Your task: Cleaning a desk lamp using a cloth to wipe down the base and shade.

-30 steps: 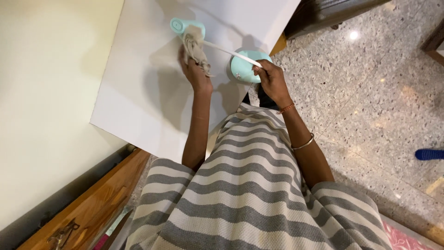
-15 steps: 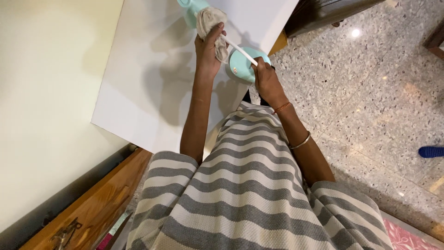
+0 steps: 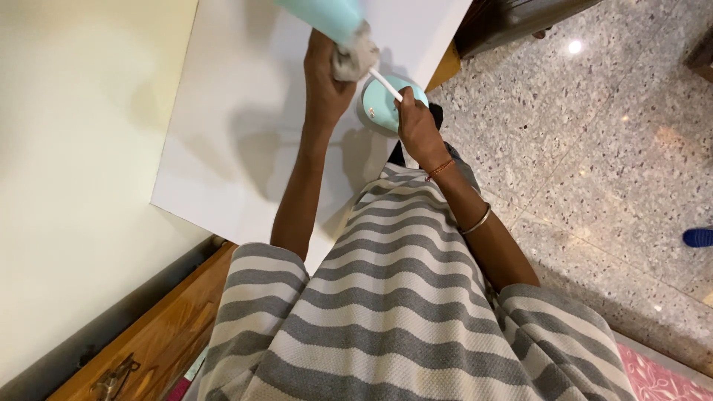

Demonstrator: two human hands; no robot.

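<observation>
Nearest to me is my own grey-and-white striped top [image 3: 401, 312], and out past it both my arms reach onto the white table [image 3: 223, 148], with a wooden drawer front [image 3: 148, 334] low at my left and the speckled stone floor [image 3: 594, 148] on my right. My right hand [image 3: 416, 130] is clenched round the lower end of the lamp's thin white neck [image 3: 385, 84], just above the round mint-green base [image 3: 382, 108], which sits near the table's right edge. That is my first worry: the base looks close enough to the edge that a sideways pull from me could slide it off onto the hard floor. Further out, my left hand [image 3: 321, 78] is clenched on a bunched grey cloth [image 3: 355, 56], pressing it where the neck meets the mint-green lamp head [image 3: 323, 16], which runs up out of the top of the view. The neck looks slender, so I judge that pressing too hard with the cloth while my right hand pins the other end could bend or snap it, or strain the joint at the head. The cloth is wadded and could slip from my fingers, and I cannot see whether a cord trails anywhere that might catch.
</observation>
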